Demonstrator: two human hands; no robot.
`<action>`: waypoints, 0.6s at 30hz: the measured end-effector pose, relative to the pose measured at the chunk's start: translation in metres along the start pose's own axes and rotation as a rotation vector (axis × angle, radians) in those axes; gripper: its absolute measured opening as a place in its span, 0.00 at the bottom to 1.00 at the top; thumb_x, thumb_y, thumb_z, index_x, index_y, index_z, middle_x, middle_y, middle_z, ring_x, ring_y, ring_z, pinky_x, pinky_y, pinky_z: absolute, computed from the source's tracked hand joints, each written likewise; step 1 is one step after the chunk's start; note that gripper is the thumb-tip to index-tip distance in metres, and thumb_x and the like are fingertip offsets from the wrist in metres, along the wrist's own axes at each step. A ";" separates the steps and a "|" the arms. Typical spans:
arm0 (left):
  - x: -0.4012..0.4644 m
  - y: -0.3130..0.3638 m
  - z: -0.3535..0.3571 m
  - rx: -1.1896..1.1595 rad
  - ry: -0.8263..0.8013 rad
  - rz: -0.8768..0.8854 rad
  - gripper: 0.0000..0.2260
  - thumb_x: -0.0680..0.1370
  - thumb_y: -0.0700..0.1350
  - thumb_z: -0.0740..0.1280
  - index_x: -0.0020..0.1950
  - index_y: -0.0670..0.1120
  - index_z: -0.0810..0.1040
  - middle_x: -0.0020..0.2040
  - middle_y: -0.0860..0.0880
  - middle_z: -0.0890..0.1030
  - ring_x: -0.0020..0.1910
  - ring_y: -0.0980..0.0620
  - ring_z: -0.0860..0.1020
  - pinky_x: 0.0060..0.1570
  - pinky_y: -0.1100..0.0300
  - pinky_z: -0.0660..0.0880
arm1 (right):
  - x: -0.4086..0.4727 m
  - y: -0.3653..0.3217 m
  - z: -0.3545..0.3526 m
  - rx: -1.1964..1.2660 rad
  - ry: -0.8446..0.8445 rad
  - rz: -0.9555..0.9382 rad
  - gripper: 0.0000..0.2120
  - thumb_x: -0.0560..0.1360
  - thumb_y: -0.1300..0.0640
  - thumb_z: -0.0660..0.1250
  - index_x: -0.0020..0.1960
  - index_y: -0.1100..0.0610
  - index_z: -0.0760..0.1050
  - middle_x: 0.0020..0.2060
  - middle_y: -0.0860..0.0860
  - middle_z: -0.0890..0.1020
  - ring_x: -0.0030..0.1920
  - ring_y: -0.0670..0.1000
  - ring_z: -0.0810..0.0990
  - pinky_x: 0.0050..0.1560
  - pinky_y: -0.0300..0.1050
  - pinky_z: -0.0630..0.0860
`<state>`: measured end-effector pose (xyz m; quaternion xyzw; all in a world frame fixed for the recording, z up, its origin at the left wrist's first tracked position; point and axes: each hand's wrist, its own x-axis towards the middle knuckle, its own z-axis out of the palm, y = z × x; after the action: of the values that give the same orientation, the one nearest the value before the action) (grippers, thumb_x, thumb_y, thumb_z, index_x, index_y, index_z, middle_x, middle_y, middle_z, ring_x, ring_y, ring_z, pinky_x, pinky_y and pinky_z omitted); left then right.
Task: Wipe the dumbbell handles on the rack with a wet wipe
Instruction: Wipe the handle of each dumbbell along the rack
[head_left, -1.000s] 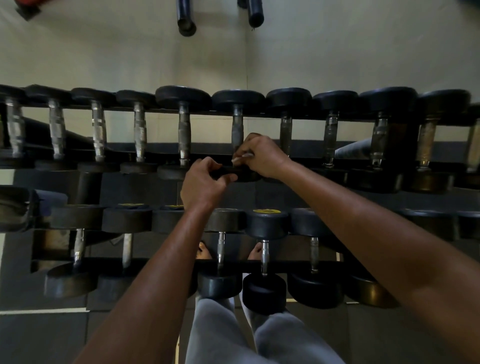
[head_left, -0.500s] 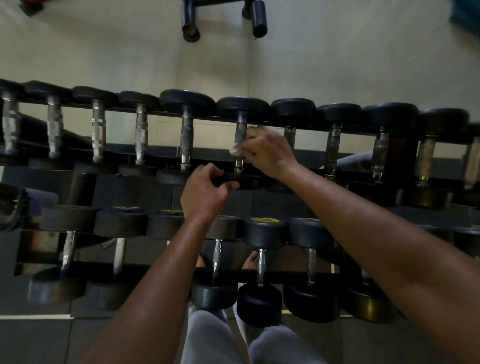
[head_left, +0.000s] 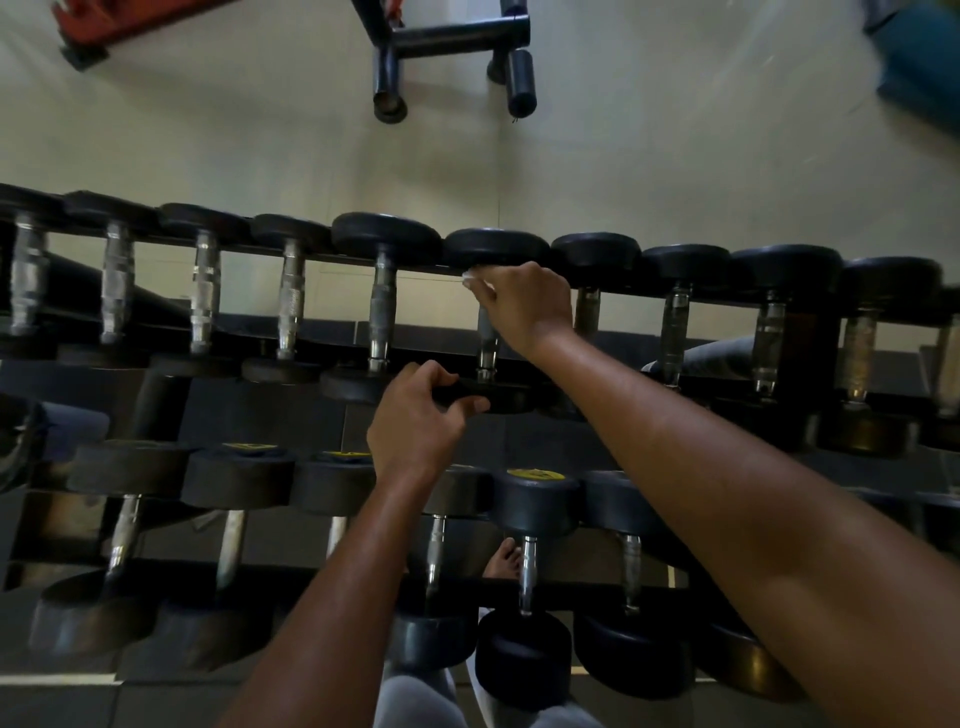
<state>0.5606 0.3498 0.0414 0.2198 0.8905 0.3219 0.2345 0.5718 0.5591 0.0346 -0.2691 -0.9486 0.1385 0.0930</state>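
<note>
The right hand (head_left: 524, 306) is curled round the far end of one dumbbell handle (head_left: 487, 338) on the upper row, with a scrap of white wet wipe (head_left: 474, 278) showing at its fingertips, close under the far rubber head (head_left: 496, 248); the wipe seems to be wrapped between palm and metal so that a slide along the bar cleans all round it at once. The left hand (head_left: 423, 421) pinches the rim of the near head (head_left: 488, 397) of the same dumbbell, thumb on one face and fingers on the other, most likely to keep the weight from rolling or shifting in its cradle while the other hand rubs. The dumbbell lies across the top rails of the rack (head_left: 156, 400), its bare steel showing only below the right wrist. Its neighbours sit side by side in the same fashion, handles running away from the person, which leaves each bar reachable from the front between the heads. A lower row (head_left: 524, 566) sits nearer the person's legs. Which handles are already wiped cannot be read from their look. I judge the stroke to be at its far limit, so a pull back toward the near head would follow.
</note>
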 end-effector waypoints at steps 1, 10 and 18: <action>0.000 0.000 0.000 0.004 -0.001 0.003 0.15 0.73 0.60 0.80 0.52 0.57 0.79 0.52 0.60 0.78 0.47 0.60 0.77 0.39 0.58 0.73 | 0.003 -0.005 0.003 -0.042 -0.018 0.007 0.17 0.87 0.43 0.61 0.52 0.49 0.85 0.34 0.48 0.83 0.35 0.52 0.83 0.41 0.47 0.79; -0.001 -0.001 -0.001 -0.017 -0.008 0.017 0.15 0.73 0.60 0.80 0.53 0.57 0.80 0.52 0.61 0.77 0.46 0.62 0.77 0.43 0.55 0.80 | -0.013 0.006 0.005 0.075 0.081 0.055 0.15 0.86 0.42 0.63 0.61 0.47 0.85 0.45 0.50 0.86 0.41 0.51 0.84 0.42 0.47 0.79; 0.000 0.000 0.000 0.016 -0.011 0.013 0.15 0.74 0.61 0.80 0.53 0.57 0.80 0.54 0.61 0.78 0.50 0.59 0.78 0.41 0.57 0.75 | -0.024 -0.002 0.018 0.661 0.143 0.585 0.11 0.81 0.45 0.73 0.57 0.51 0.84 0.62 0.49 0.78 0.57 0.46 0.78 0.49 0.34 0.70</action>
<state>0.5603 0.3492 0.0415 0.2294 0.8904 0.3151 0.2353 0.5865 0.5411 0.0155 -0.4906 -0.7286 0.4357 0.1962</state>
